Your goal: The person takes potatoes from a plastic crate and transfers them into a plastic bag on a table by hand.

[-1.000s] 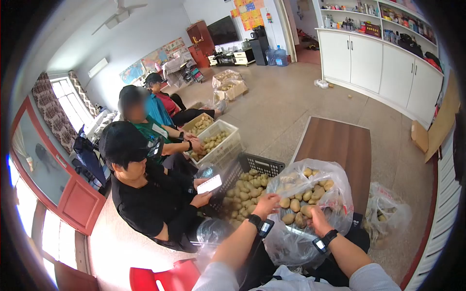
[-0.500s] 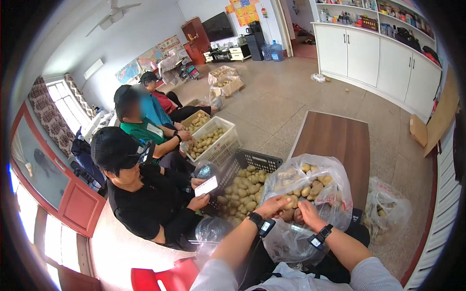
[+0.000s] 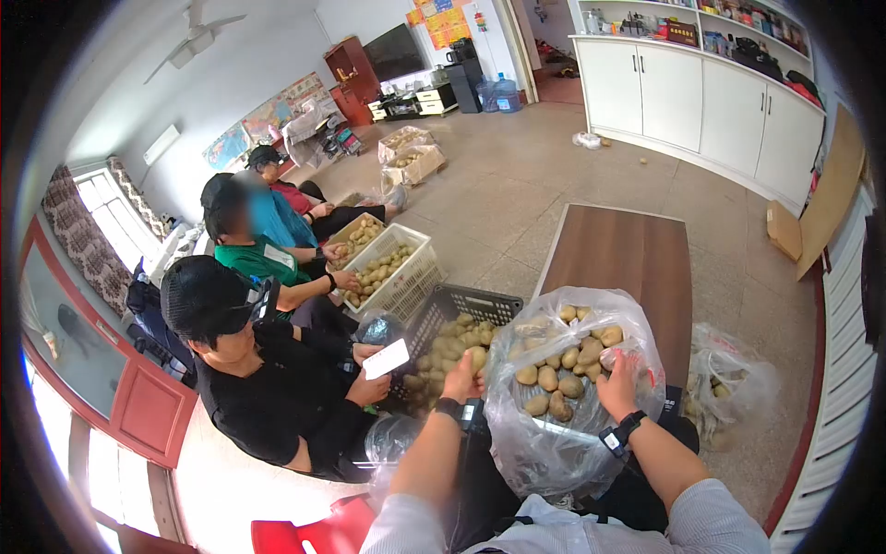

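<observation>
My left hand (image 3: 459, 379) is over the near right edge of the black crate (image 3: 480, 297), its fingers closed around a potato (image 3: 477, 358). Many more potatoes (image 3: 448, 355) fill that crate. A clear plastic bag (image 3: 517, 434) stands wide open in front of me, with potatoes (image 3: 557, 406) inside, some with brown patches. At the bag's right side is my right hand (image 3: 620, 386), thumb and fingers apart, close to the potatoes and the plastic. Its fingertips are partly hard to make out. Both wrists wear dark bands with small devices.
A person in black sits at my left holding a white card (image 3: 386, 359); two more people sit beyond. Behind the bag stands a brown wooden table (image 3: 609, 249). White crates (image 3: 406, 282) of potatoes are farther left, and another plastic bag (image 3: 738, 397) lies on the floor at right.
My hands were together over the bag around a potato; now they are apart. The left has moved left to the crate with a potato, the right up and right along the bag.
</observation>
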`<state>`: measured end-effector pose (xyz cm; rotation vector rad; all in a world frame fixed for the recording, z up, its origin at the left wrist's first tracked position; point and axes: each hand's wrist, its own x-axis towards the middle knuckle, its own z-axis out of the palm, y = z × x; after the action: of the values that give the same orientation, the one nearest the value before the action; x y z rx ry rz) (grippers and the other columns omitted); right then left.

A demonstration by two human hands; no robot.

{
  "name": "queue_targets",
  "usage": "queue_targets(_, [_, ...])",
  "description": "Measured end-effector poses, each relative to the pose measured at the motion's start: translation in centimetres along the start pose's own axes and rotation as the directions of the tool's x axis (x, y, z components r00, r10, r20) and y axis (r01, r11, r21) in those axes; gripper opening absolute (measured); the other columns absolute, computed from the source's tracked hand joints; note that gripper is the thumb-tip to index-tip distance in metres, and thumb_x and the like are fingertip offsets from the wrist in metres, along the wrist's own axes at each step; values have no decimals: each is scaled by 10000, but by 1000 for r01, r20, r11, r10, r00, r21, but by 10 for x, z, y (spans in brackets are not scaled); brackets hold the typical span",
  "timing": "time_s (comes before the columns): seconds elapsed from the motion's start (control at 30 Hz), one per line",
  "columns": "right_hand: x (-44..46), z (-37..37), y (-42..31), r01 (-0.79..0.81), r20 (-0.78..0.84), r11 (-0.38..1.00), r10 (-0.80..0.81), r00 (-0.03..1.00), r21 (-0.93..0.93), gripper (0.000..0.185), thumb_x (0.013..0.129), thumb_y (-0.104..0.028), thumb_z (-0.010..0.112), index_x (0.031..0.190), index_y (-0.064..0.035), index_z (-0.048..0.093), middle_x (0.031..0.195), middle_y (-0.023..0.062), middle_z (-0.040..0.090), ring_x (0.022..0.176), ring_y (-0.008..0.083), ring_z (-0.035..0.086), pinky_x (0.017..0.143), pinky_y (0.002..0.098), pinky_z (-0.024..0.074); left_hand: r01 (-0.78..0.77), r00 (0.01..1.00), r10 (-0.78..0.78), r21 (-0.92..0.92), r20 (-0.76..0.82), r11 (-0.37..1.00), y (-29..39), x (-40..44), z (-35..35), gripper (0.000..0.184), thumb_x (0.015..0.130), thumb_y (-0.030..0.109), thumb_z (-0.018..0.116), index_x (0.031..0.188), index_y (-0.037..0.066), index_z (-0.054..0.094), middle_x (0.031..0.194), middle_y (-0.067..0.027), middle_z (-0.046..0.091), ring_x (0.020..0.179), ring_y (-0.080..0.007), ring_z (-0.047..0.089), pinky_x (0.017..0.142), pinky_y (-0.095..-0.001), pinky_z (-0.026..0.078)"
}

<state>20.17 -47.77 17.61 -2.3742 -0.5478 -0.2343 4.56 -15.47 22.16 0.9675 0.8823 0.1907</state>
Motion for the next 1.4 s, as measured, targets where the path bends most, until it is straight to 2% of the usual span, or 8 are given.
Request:
queue_targets(0.57, [55,-19,31,-210,-127,976,215,968,50,458,767,-165,642,1147,23,468,1081,263,573,1044,435,536,894,483,426,48,970,-32,59,-239,997,-12,33,-56,497,951,473,487,990,-20,532,690,-114,513,519,-252,537,461,-358,464])
queue_targets(0.7, [55,-11,47,-137,-265,990,122,956,-38,374,841,-234,600,1115,14,536,981,281,608,964,447,575,831,492,462,-112,977,213,812,-16,573,-37,79,-110,708,968,544,275,906,-67,627,713,-182,660,624,-298,629,643,-380,524])
queue_targets(0.8, [55,-25,46,-188,-192,981,195,962,53,312,825,-143,587,1096,12,567,1052,266,615,1015,416,578,868,467,459,-72,994,111,796,6,601,-70,165,-180,784,975,568,167,800,-52,614,650,-179,648,559,-301,607,586,-419,511])
queue_targets(0.93, [53,-31,55,-235,-145,972,230,962,-18,284,800,-91,614,1064,1,567,1005,253,627,976,427,589,845,472,470,159,958,-178,-101,-226,982,-38,85,-115,425,958,362,462,891,-54,515,677,-138,505,560,-258,546,506,-437,520])
queue_targets(1.1, [51,-43,41,-369,-46,929,369,928,9,346,794,-190,682,1066,-7,570,996,225,646,952,417,603,821,474,480,148,913,-185,-126,-363,981,-29,65,-94,332,937,321,461,821,10,473,714,-105,510,606,-261,534,546,-418,490])
queue_targets(1.23, [51,-47,25,-473,-60,881,474,879,30,362,789,-239,714,1030,-10,572,958,202,663,922,368,635,782,437,500,109,936,-99,10,-336,994,-17,44,-67,248,933,248,472,848,15,478,748,-101,531,631,-244,552,557,-418,508])
queue_targets(1.3, [48,-44,20,-598,195,611,596,779,519,289,771,-195,713,993,-52,595,888,169,677,836,325,660,712,405,509,104,941,-76,65,-330,992,-17,53,-69,227,936,219,460,842,13,482,747,-98,537,638,-238,561,559,-411,516])
queue_targets(1.4, [38,-11,29,-545,289,588,476,831,598,212,808,-172,693,920,-30,581,859,124,668,842,240,655,719,363,505,-80,990,128,537,-53,840,-27,71,-90,180,935,142,429,845,11,513,757,-94,558,662,-227,590,538,-390,519])
